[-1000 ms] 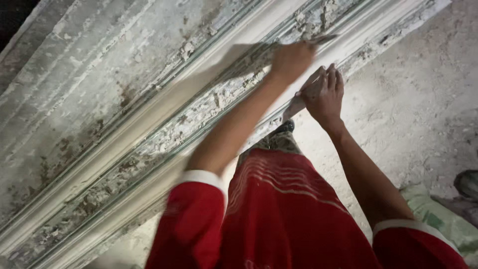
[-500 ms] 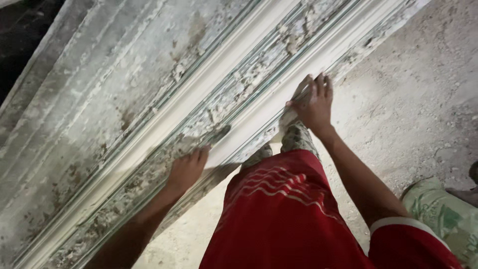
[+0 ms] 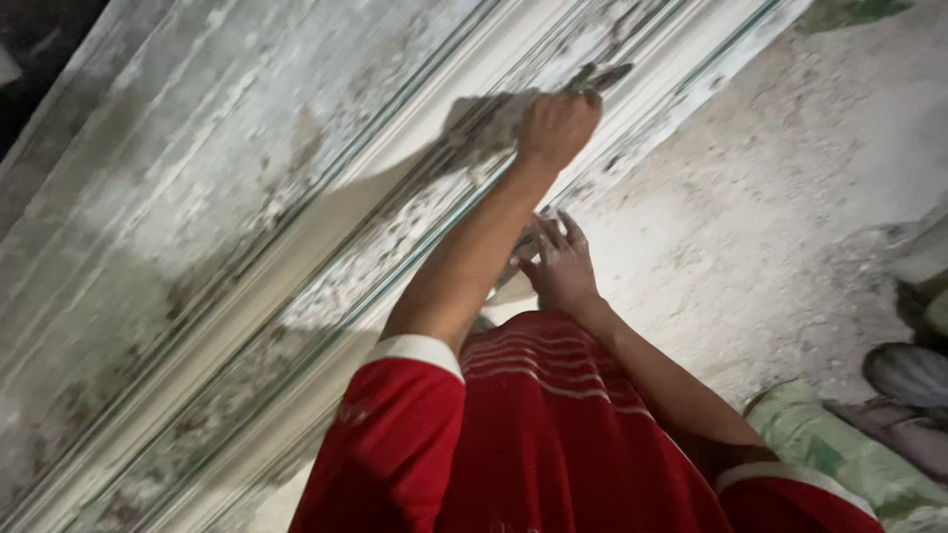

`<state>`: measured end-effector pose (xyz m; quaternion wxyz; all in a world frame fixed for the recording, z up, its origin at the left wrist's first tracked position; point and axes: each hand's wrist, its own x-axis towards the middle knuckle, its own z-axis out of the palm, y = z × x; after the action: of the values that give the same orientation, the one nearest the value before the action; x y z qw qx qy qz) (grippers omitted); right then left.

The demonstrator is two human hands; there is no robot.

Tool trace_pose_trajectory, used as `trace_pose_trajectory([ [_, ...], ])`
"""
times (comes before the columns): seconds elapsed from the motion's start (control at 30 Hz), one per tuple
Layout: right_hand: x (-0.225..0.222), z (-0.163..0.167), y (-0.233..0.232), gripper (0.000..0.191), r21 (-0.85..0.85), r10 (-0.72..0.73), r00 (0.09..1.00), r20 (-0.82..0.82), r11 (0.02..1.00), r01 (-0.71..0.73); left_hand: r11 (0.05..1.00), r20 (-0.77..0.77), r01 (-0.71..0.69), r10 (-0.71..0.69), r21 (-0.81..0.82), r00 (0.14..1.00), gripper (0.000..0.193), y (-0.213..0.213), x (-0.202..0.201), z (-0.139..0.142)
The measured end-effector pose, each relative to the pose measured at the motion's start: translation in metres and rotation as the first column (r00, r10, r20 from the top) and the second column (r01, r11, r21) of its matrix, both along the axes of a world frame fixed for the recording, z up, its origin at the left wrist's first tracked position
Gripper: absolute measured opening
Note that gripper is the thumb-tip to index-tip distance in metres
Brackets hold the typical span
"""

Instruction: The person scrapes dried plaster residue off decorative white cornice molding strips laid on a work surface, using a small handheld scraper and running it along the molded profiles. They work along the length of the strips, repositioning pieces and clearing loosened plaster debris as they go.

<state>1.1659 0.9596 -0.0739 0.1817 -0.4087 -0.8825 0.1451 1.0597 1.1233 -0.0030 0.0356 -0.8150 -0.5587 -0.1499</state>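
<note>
A long grey-white plaster moulding [image 3: 296,257] with ridges and grooves runs diagonally from the lower left to the upper right. My left hand [image 3: 558,126] is stretched up to it, shut on a small metal scraper blade [image 3: 600,76] whose tip lies in one of the upper grooves. My right hand [image 3: 563,265] rests lower down on the moulding's near edge, fingers spread. I cannot tell if anything lies under them. My red short-sleeved shirt [image 3: 553,434] with white cuffs fills the lower middle.
A dusty pale concrete floor [image 3: 780,188] lies to the right of the moulding. A green woven sack [image 3: 839,449] and a dark rounded object [image 3: 908,373] sit at the right edge. A dark gap [image 3: 39,39] shows at the top left.
My left hand, low and left on the moulding half a second ago, has swept back up to the right with the blade. My right hand has stayed on the near edge.
</note>
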Motion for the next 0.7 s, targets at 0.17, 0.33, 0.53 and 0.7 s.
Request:
trace_pose_trajectory([
  [0.17,0.064,-0.016,0.072,0.011,-0.195,-0.211,0.961,-0.177,0.965,0.175,0.87,0.185,-0.068,0.179,-0.489,0.966,0.04,-0.031,-0.053,-0.019],
  [0.33,0.111,-0.025,0.146,0.014,-0.272,-0.32,0.937,-0.141,0.923,0.274,0.69,-0.061,-0.325,0.378,-0.646,0.924,0.031,-0.198,-0.167,-0.019],
  [0.53,0.096,-0.016,0.188,0.083,-0.06,-0.19,0.981,0.043,0.98,0.192,0.846,0.286,-0.415,0.51,-0.333,0.811,0.043,-0.291,-0.189,-0.039],
  [0.7,0.066,0.009,0.186,0.1,-0.195,-0.301,0.949,0.092,0.929,0.314,0.788,-0.143,-0.488,0.471,-0.374,0.87,0.032,-0.115,-0.074,-0.067],
])
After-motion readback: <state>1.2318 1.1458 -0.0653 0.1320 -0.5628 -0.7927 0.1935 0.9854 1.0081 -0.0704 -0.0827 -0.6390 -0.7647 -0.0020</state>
